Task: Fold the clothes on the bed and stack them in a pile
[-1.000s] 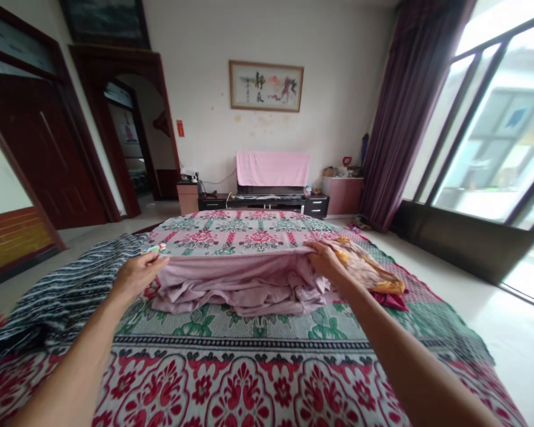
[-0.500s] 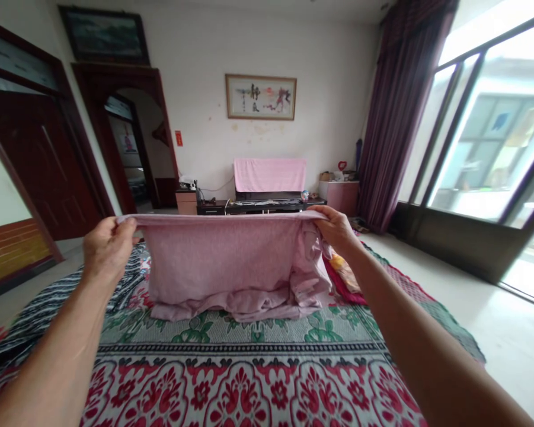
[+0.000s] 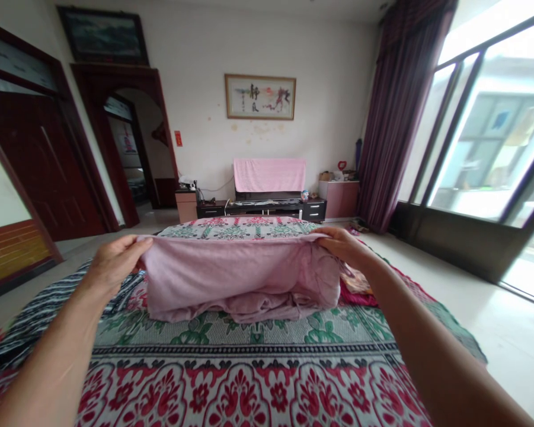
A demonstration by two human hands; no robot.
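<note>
A pink garment, its exact kind unclear, is stretched between my two hands above a patterned bedspread. My left hand pinches its upper left corner, thumb on top. At the upper right corner my right hand has its fingers closed on the cloth. The top edge runs taut and nearly level between them. Below it the fabric hangs and its lower part rests in loose folds on the bedspread. Bunched cloth shows at the right end, near my right hand.
Black-and-white striped cloth lies to the left. A red and yellow folded cloth sits right of the garment. Beyond the bed stand a low black cabinet and a screen draped with a pink towel. Glass doors are at the right.
Both hands have come down, lowering the garment's top edge toward the bedspread. The hanging cloth has slackened, and the bedspread's far part now shows above it.
</note>
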